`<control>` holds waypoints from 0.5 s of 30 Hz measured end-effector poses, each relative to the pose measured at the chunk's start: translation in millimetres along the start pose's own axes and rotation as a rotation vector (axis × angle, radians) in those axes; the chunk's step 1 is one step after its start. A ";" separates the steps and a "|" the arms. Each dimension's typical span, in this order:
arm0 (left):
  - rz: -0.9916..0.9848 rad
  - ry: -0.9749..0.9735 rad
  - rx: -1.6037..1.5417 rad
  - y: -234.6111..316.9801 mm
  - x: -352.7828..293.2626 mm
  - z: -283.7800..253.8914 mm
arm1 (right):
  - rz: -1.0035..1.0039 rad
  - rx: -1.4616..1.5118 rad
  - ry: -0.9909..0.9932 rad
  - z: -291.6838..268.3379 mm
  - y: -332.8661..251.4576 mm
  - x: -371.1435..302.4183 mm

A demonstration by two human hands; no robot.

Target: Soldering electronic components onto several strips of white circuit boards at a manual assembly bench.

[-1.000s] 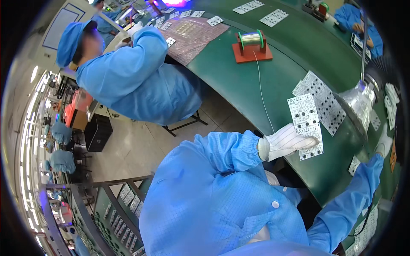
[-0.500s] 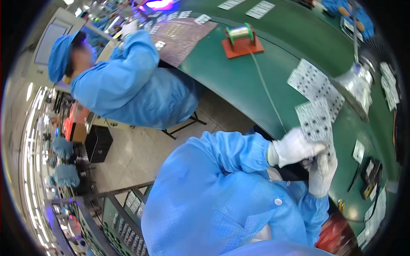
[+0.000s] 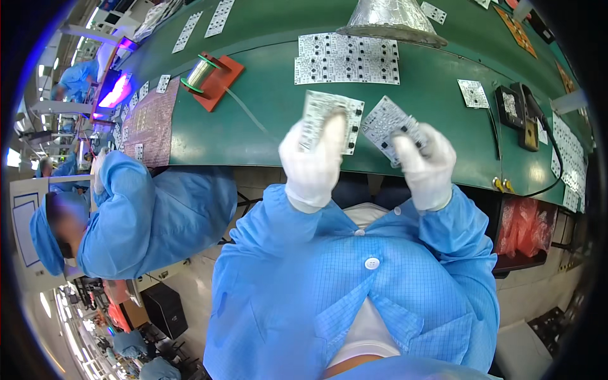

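In white gloves, both my hands are raised over the front edge of the green bench, each gripping a white circuit board. My left hand (image 3: 313, 158) pinches one board (image 3: 351, 120) upright, thumb across its face. The other board (image 3: 383, 123), dotted with dark parts, tilts in my right hand (image 3: 425, 163), thumb over its lower part. A gap separates the two boards. Just beyond them, larger circuit board panels (image 3: 348, 60) lie flat on the bench, partly under a silver foil-covered lamp hood (image 3: 396, 22).
A solder wire spool (image 3: 201, 75) on a red stand (image 3: 221, 85) is at left, its wire trailing rightward. To the right lie a small board (image 3: 473, 94), tweezers (image 3: 494, 133), a soldering iron stand (image 3: 527, 120) and more panels (image 3: 569, 152). A co-worker (image 3: 145, 215) sits at left.
My view has turned, so the bench now runs straight across ahead. My hands have moved apart, and the board sheet between them now appears as two separate pieces, one per hand.
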State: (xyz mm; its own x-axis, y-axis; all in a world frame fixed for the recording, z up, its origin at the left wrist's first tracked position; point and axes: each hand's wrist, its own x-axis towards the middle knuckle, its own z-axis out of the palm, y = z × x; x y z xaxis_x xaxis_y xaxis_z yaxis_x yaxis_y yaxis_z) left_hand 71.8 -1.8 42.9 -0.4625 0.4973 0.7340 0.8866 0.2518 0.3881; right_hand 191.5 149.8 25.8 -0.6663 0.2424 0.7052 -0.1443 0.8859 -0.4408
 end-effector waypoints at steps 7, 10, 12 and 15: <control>-0.185 -0.052 -0.271 -4.3 -2.3 -3.0 | -0.052 0.064 -0.058 -6.6 24.0 -10.8; -0.895 -0.077 -0.952 1.8 -3.8 -6.7 | 0.005 0.092 -0.098 -5.8 22.4 -11.1; -0.743 -0.078 -0.818 5.1 -2.6 -8.5 | 0.085 0.110 -0.135 -6.2 20.7 -10.7; -0.553 -0.078 -0.651 5.8 0.9 -7.4 | -0.143 0.013 -0.112 -7.4 17.3 -8.7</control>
State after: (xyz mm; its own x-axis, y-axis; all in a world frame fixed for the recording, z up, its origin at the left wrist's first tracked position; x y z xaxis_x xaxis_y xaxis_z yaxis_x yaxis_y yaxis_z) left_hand 76.5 -6.0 50.0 -0.8040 0.5051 0.3138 0.3416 -0.0397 0.9390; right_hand 200.3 166.0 16.2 -0.7154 0.0678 0.6954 -0.2525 0.9029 -0.3478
